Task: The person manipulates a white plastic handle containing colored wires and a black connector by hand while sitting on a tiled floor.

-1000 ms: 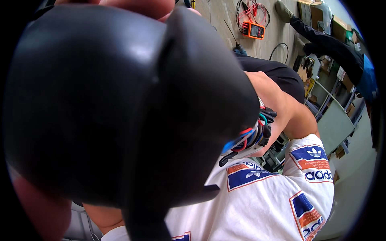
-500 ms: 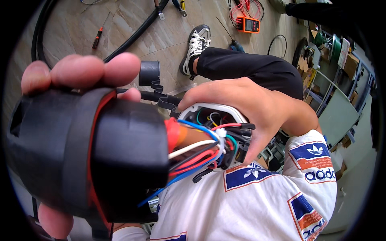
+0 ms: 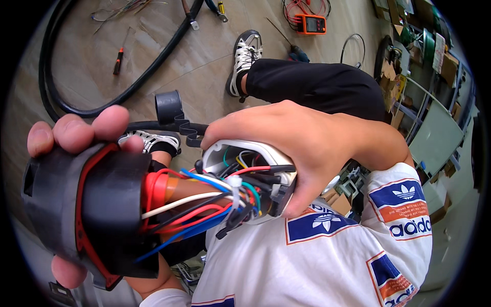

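Observation:
My left hand grips a large black plug connector with a red gasket round its flange; fingers show above and below it. My right hand is wrapped round a white plastic housing, open toward the connector. Between the two runs a bundle of wires, blue, white, red and black, with green ones deeper in the housing. A white cable tie binds the bundle. Thicker red and brown conductors lie behind the thin wires. A black cap on a wavy strap hangs beyond the housing.
On the tiled floor lie a thick black cable, a screwdriver, an orange meter with red leads, a power tool and loose thin wires. Shelving with boxes stands at the right. My shoes are on the floor.
Both hands have shifted, the right hand with the housing to the left. The connector appears smaller and farther from the camera, and more of its red gasket and wires show.

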Available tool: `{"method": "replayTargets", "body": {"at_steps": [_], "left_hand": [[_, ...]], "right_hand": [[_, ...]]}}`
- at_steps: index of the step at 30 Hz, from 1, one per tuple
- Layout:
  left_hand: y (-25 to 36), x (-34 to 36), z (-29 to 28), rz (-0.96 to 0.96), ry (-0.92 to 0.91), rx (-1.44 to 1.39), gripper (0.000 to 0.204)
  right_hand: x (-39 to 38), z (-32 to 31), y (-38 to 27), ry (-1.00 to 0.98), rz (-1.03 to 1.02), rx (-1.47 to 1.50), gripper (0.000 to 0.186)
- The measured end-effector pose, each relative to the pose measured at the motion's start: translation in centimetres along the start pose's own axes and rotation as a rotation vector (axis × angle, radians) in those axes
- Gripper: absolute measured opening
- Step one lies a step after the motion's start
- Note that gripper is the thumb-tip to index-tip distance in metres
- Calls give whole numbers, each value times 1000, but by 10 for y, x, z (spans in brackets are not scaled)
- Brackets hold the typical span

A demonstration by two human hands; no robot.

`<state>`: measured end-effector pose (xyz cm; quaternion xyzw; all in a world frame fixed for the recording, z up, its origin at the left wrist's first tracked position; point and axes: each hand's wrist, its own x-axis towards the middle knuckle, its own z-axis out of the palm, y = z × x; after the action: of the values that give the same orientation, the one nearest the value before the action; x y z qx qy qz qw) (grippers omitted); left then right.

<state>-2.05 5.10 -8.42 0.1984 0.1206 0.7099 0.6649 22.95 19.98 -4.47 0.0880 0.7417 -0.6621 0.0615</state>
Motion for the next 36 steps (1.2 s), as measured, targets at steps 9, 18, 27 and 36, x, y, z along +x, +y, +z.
{"method": "replayTargets", "body": {"at_steps": [9, 18, 27, 36], "left_hand": [[-5, 1, -6, 31, -2, -65, 99], [5, -11, 3, 33, 147, -3, 98], [5, -9, 5, 1, 194, -38, 102], [2, 1, -6, -25, -41, -89, 102]], "right_hand": [[7, -5, -5, -31, 82, -3, 100], [11, -7, -8, -66, 100, 11, 105], [10, -10, -6, -60, 52, -24, 106], [5, -10, -10, -87, 45, -53, 109]]}}
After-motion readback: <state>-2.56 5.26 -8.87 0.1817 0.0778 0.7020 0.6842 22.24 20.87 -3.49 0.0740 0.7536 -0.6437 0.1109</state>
